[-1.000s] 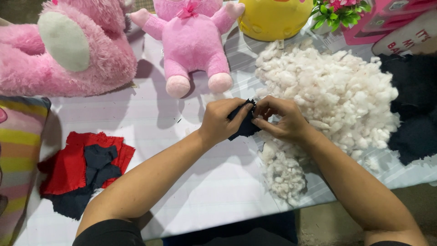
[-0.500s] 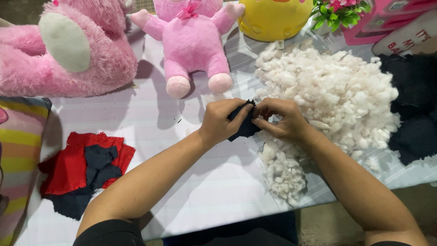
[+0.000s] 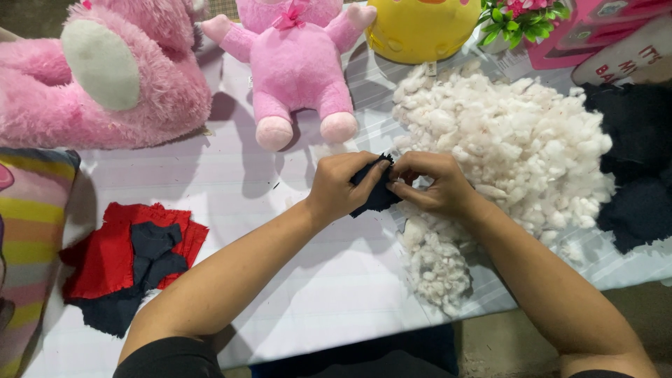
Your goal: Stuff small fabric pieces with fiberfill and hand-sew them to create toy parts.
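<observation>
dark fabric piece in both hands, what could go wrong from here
1. The right hand works right beside the white stuffing pile; loose tufts could get dragged off the table edge.
2. The dark fabric piece is small and pinched between both hands; the left hand could lose its grip on it.

The small fabric piece [image 3: 374, 192] held between both hands is dark navy. The stuffing heap [image 3: 511, 150] to the right is white. At far left lies a shaggy pink plush toy [image 3: 105, 70] with a pale grey-white sole; the smaller plush [image 3: 297, 66] beside it is lighter pink with a deeper pink bow. The round toy [image 3: 423, 28] is yellow. Near left, red cloth scraps [image 3: 105, 255] carry navy ones. The table [image 3: 231, 189] cover is white with faint stripes.
</observation>
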